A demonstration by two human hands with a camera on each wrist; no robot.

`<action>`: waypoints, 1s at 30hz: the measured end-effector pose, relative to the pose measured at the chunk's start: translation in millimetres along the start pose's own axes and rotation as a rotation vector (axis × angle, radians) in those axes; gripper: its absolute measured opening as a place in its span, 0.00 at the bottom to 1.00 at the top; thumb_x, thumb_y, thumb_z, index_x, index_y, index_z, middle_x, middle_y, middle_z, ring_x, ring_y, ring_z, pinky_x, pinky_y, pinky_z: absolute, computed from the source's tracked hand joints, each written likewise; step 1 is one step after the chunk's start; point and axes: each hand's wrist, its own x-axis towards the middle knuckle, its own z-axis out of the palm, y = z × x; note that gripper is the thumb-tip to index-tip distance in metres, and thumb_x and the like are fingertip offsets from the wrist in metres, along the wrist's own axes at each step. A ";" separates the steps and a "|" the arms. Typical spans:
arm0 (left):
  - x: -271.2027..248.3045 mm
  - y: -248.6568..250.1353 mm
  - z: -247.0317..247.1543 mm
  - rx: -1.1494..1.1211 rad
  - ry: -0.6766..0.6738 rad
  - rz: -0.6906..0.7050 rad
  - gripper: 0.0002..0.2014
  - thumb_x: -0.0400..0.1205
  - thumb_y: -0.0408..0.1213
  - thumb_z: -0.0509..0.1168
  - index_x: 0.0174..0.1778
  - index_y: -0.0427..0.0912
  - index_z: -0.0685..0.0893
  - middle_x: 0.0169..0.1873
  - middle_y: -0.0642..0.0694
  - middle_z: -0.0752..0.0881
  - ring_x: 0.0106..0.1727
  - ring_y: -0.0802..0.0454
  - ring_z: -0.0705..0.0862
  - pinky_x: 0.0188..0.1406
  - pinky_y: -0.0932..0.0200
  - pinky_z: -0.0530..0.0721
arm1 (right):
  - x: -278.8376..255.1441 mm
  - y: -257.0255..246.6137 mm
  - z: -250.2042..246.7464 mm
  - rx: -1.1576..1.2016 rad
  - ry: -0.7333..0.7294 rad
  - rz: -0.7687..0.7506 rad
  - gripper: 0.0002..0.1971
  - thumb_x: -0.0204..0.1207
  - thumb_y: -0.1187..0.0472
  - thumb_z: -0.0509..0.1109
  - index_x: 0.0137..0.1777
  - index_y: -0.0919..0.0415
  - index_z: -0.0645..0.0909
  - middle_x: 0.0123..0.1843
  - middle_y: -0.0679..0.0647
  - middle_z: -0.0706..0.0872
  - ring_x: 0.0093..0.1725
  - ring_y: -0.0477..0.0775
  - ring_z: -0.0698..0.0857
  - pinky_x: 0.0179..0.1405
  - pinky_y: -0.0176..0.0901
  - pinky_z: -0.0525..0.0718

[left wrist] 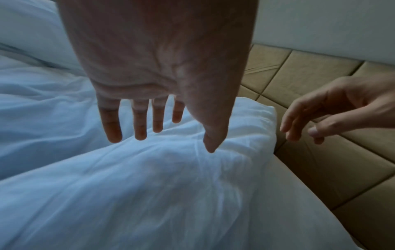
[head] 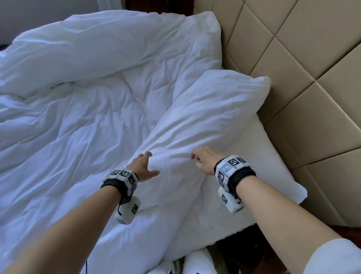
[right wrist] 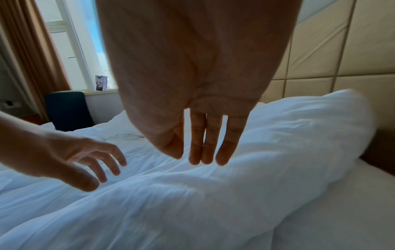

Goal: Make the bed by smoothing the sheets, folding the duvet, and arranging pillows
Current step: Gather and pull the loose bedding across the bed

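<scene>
A tan padded headboard (head: 303,59) is backing the bed; the near pillow (head: 196,125) is lying lengthwise toward it; left hand (head: 142,165) and right hand (head: 204,161) are hovering spread, gripping nothing; contact is unclear.

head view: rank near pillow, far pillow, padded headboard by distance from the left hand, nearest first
1. near pillow: directly under the left hand, at its lower end.
2. padded headboard: off to the right, beyond the near pillow.
3. far pillow: top of the bed, against the headboard. Items 2 and 3 are close to call.
</scene>
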 end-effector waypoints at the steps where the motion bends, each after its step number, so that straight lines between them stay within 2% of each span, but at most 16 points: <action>1: 3.0 -1.9 5.0 -0.004 -0.013 -0.015 0.40 0.75 0.59 0.70 0.78 0.50 0.60 0.74 0.45 0.70 0.73 0.45 0.73 0.69 0.42 0.76 | 7.4 -1.0 -1.0 -0.032 -0.013 -0.025 0.18 0.81 0.62 0.60 0.71 0.51 0.75 0.69 0.52 0.79 0.66 0.58 0.79 0.57 0.45 0.75; 5: 13.4 -4.6 26.8 -0.033 -0.059 -0.082 0.50 0.70 0.61 0.74 0.83 0.51 0.55 0.79 0.48 0.65 0.77 0.44 0.69 0.72 0.36 0.72 | 34.0 -2.0 -1.3 -0.117 -0.043 -0.094 0.22 0.82 0.62 0.61 0.75 0.50 0.71 0.73 0.52 0.73 0.74 0.56 0.72 0.63 0.52 0.75; 7: 20.0 -1.8 40.0 -0.008 -0.059 -0.109 0.38 0.73 0.56 0.72 0.76 0.48 0.66 0.72 0.47 0.74 0.71 0.43 0.75 0.66 0.40 0.75 | 45.3 -0.4 -2.2 -0.139 -0.045 -0.114 0.24 0.81 0.63 0.62 0.77 0.49 0.69 0.74 0.51 0.72 0.74 0.57 0.73 0.64 0.51 0.75; 9: 23.6 6.2 46.2 -0.010 -0.013 -0.136 0.15 0.80 0.49 0.66 0.59 0.45 0.79 0.58 0.43 0.84 0.61 0.40 0.82 0.56 0.49 0.77 | 54.3 2.0 -2.5 -0.164 -0.056 -0.154 0.25 0.81 0.62 0.65 0.78 0.50 0.69 0.76 0.51 0.71 0.74 0.57 0.72 0.67 0.49 0.73; 10: 24.0 11.1 46.4 -0.027 0.005 -0.150 0.10 0.82 0.45 0.63 0.52 0.44 0.83 0.53 0.41 0.87 0.57 0.39 0.84 0.53 0.51 0.78 | 58.4 3.3 -1.8 -0.180 -0.063 -0.175 0.26 0.80 0.61 0.66 0.78 0.51 0.68 0.76 0.51 0.71 0.75 0.57 0.72 0.68 0.49 0.72; 12: 23.1 17.0 43.8 -0.065 -0.006 -0.151 0.07 0.82 0.40 0.63 0.47 0.45 0.86 0.49 0.41 0.88 0.53 0.39 0.85 0.51 0.54 0.81 | 66.1 4.9 -0.4 -0.228 -0.078 -0.227 0.30 0.78 0.62 0.69 0.79 0.52 0.67 0.77 0.52 0.69 0.76 0.56 0.71 0.70 0.50 0.72; 15: 18.0 24.7 27.6 -0.130 -0.113 -0.025 0.07 0.80 0.35 0.66 0.39 0.48 0.86 0.42 0.45 0.87 0.49 0.45 0.86 0.45 0.61 0.78 | 81.9 3.8 1.3 -0.381 -0.076 -0.315 0.38 0.76 0.66 0.71 0.83 0.51 0.60 0.85 0.52 0.59 0.84 0.54 0.60 0.76 0.50 0.67; 18: 3.9 39.8 2.8 -0.233 -0.215 0.234 0.06 0.81 0.35 0.68 0.42 0.39 0.89 0.37 0.45 0.88 0.38 0.53 0.82 0.41 0.65 0.77 | 96.1 -6.8 2.9 -0.514 -0.070 -0.423 0.45 0.76 0.65 0.69 0.87 0.49 0.48 0.88 0.50 0.50 0.87 0.51 0.47 0.83 0.56 0.53; 19: -1.5 45.8 -6.0 -0.272 -0.232 0.301 0.07 0.82 0.35 0.68 0.43 0.37 0.89 0.36 0.45 0.88 0.35 0.55 0.81 0.38 0.68 0.77 | 97.7 -13.2 2.0 -0.530 -0.094 -0.451 0.46 0.76 0.62 0.70 0.87 0.48 0.44 0.88 0.49 0.51 0.87 0.51 0.48 0.84 0.59 0.49; 21: -8.0 55.2 -19.7 -0.281 -0.242 0.376 0.07 0.83 0.36 0.68 0.45 0.37 0.89 0.37 0.46 0.88 0.35 0.56 0.81 0.39 0.72 0.76 | 99.0 -25.8 2.2 -0.526 -0.161 -0.474 0.47 0.76 0.54 0.70 0.87 0.46 0.41 0.82 0.52 0.67 0.83 0.55 0.63 0.83 0.60 0.51; 22: -9.3 59.3 -24.1 -0.246 -0.239 0.396 0.07 0.83 0.36 0.67 0.47 0.38 0.90 0.40 0.45 0.89 0.39 0.53 0.82 0.43 0.71 0.77 | 99.1 -29.6 3.4 -0.504 -0.177 -0.465 0.45 0.76 0.50 0.68 0.87 0.44 0.43 0.75 0.55 0.77 0.77 0.58 0.72 0.81 0.58 0.58; 24: -12.6 65.3 -28.8 -0.145 -0.231 0.410 0.07 0.83 0.39 0.66 0.49 0.43 0.89 0.44 0.49 0.89 0.46 0.52 0.82 0.55 0.61 0.76 | 97.6 -31.6 4.6 -0.490 -0.163 -0.437 0.37 0.79 0.48 0.66 0.85 0.41 0.52 0.64 0.57 0.84 0.67 0.61 0.80 0.65 0.47 0.73; 25: -13.4 65.4 -29.2 -0.116 -0.229 0.406 0.07 0.83 0.41 0.66 0.49 0.46 0.89 0.44 0.52 0.88 0.46 0.54 0.81 0.59 0.56 0.75 | 96.2 -30.3 3.6 -0.503 -0.139 -0.428 0.31 0.80 0.49 0.66 0.82 0.43 0.61 0.62 0.57 0.85 0.65 0.62 0.81 0.56 0.45 0.75; 26: -14.0 64.9 -28.9 -0.122 -0.226 0.397 0.07 0.83 0.44 0.67 0.48 0.47 0.89 0.44 0.54 0.88 0.44 0.57 0.80 0.59 0.54 0.74 | 93.2 -27.8 2.2 -0.517 -0.114 -0.414 0.26 0.79 0.51 0.66 0.77 0.45 0.68 0.61 0.56 0.85 0.63 0.62 0.82 0.52 0.45 0.75; 28: -12.8 59.6 -26.9 -0.245 -0.182 0.351 0.10 0.81 0.49 0.69 0.45 0.48 0.89 0.42 0.56 0.89 0.41 0.61 0.82 0.53 0.55 0.76 | 83.4 -19.6 -1.5 -0.498 -0.076 -0.372 0.21 0.77 0.53 0.67 0.70 0.47 0.75 0.60 0.55 0.85 0.62 0.61 0.83 0.54 0.46 0.76; 30: -8.4 52.5 -25.1 -0.440 -0.037 0.264 0.10 0.79 0.51 0.71 0.46 0.48 0.87 0.43 0.56 0.87 0.45 0.58 0.84 0.51 0.59 0.79 | 68.9 -9.0 -2.9 -0.441 -0.075 -0.308 0.20 0.75 0.50 0.68 0.67 0.45 0.76 0.61 0.54 0.84 0.62 0.60 0.82 0.55 0.47 0.76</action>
